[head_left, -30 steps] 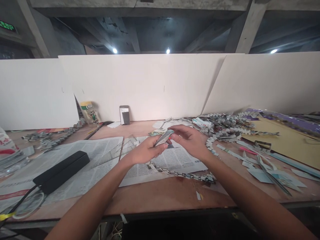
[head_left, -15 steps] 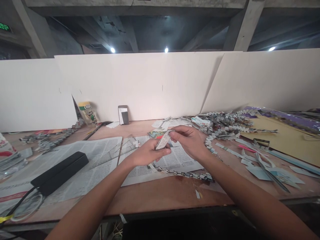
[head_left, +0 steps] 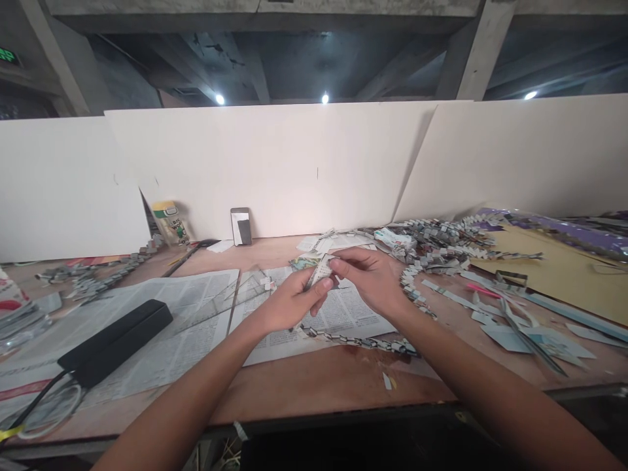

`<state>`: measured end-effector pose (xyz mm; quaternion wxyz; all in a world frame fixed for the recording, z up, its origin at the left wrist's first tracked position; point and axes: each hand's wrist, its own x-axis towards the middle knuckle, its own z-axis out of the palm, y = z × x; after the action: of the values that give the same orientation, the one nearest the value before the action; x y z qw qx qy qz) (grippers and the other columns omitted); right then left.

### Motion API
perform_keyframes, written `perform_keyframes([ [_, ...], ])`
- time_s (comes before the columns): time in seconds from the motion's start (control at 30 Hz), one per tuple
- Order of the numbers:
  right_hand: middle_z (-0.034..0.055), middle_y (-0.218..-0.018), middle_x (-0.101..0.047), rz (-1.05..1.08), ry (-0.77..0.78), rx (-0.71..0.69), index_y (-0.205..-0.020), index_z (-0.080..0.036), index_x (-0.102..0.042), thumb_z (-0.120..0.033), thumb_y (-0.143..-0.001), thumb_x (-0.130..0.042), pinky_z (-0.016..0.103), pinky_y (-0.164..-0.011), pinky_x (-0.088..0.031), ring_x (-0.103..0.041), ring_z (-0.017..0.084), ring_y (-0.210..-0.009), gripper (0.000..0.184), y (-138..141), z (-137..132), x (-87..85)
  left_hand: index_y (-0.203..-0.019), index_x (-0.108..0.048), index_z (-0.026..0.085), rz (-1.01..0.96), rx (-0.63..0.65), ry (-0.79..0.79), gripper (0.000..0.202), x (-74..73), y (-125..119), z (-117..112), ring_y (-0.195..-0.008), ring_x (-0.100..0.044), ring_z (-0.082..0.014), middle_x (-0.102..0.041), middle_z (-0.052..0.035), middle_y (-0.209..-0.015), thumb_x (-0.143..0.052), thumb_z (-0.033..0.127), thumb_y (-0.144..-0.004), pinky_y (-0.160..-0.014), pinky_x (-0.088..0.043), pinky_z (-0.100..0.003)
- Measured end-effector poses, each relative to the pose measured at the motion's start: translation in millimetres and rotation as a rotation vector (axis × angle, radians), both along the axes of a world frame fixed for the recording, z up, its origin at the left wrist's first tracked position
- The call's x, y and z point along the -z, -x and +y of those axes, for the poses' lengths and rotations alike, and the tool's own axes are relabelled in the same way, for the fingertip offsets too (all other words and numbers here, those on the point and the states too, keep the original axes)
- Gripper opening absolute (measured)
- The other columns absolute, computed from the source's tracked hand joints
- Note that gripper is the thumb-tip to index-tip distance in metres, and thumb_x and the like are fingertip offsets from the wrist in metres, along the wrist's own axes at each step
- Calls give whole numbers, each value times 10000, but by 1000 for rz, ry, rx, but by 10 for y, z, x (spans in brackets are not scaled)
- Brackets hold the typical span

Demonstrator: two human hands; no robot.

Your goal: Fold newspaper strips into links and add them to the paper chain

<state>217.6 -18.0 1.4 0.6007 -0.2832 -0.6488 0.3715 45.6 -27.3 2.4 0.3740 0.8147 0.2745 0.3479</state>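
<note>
Over the last second the two hands have drawn slightly closer together. The folded newspaper strip between them has turned, from a thin edge-on sliver to its printed face. It also reads shorter now, so the folding seems to have gone one crease further.

The counter, a bare brown board, carries everything. Spread newspaper sheets cover its left and middle, with a long black case lying on them at the left. A tan card sheet lies at the far right. A heap of woven paper chain is piled behind the right hand.

The left hand is curled, with thumb and fingers closed on the strip's lower end. The right hand is loosely bent, its fingertips pinching the upper end. The strip hangs in the air over the middle newspaper sheet, slanting up to the right and clear of the counter.

Just below the hands a single length of paper chain lies across the sheet's near edge. Farther back a phone leans upright against the white board.
</note>
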Motion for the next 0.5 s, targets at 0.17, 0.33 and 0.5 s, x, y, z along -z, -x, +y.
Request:
perform_keyframes([
  [0.17, -7, -602, -594, 81, -20, -145, -772, -203, -706, -268, -727, -700, 297, -543, -446, -516, 116, -538, 79, 42, -54, -11, -773, -516, 155, -54, -13, 10, 371, 26, -27, -28, -494, -433, -96, -447, 38, -519, -341, 445, -924, -554, -392, -238],
  [0.33, -9, -612, -601, 133, -24, -244, -725, -204, -689, -227, -748, -684, 294, -551, -451, -533, 116, -545, 33, 44, -56, -13, -842, -513, 154, -104, 42, 73, 337, 44, -33, -29, -467, -417, -86, -430, 51, -528, -360, 444, -922, -532, -384, -235],
  [0.5, -7, -615, -602, 126, -25, -256, -724, -200, -688, -209, -764, -669, 297, -571, -454, -548, 118, -559, 45, 41, -65, -13, -831, -510, 161, -129, 64, 100, 333, 55, -44, -22, -460, -427, -89, -435, 52, -498, -359, 443, -923, -541, -392, -235],
])
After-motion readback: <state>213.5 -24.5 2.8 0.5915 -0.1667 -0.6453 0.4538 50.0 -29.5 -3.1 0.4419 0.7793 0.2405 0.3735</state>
